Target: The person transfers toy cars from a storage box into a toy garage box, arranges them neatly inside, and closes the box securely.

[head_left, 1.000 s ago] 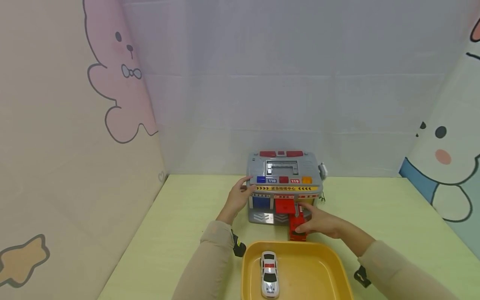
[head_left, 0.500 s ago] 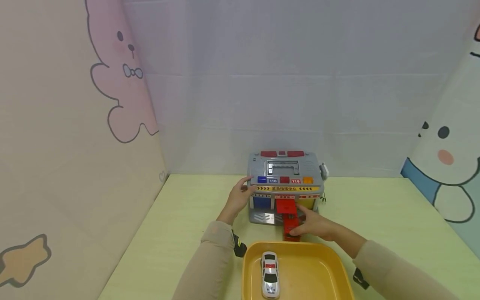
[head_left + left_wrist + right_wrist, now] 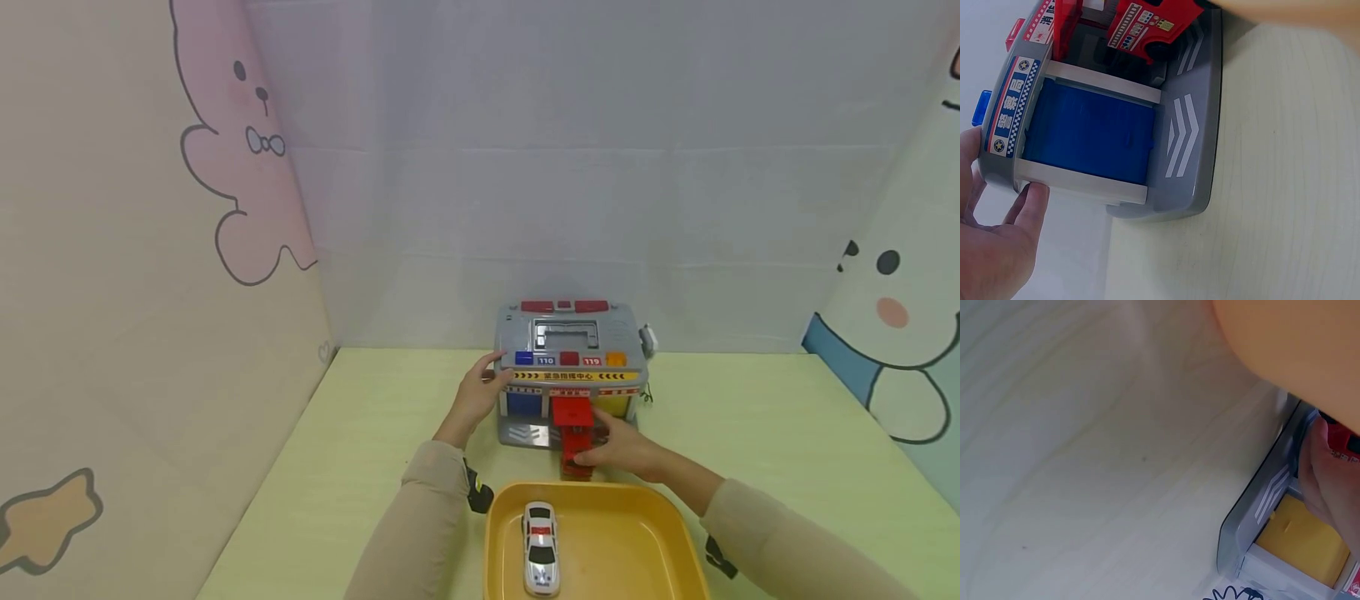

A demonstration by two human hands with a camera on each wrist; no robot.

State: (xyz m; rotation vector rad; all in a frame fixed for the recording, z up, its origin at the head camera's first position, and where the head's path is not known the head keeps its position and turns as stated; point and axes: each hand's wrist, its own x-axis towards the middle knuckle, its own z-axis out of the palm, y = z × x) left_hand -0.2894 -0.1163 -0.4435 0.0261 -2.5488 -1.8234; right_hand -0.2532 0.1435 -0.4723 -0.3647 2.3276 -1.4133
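A grey toy emergency station [image 3: 570, 337] stands near the back of the table. At its left side my left hand [image 3: 470, 404] grips the edge of the roof, as the left wrist view also shows. A red toy fire truck [image 3: 576, 454] is held by my right hand [image 3: 630, 452] at the middle bay, its far end beneath the raised red door [image 3: 573, 412]. In the left wrist view the fire truck [image 3: 1157, 28] is over the grey ramp. The blue door [image 3: 1091, 128] and the yellow door [image 3: 1302, 540] are down. My right fingers partly hide the truck.
A yellow tray [image 3: 675, 521] sits in front of the station, with a white toy police car [image 3: 540, 550] in its left part. A thin dark cord [image 3: 647, 395] lies by the station's right side. A pale curtain [image 3: 480, 208] rises behind the table.
My right hand has moved left with the fire truck, bringing it from the right of the raised door into line beneath it. The left hand stays on the station.
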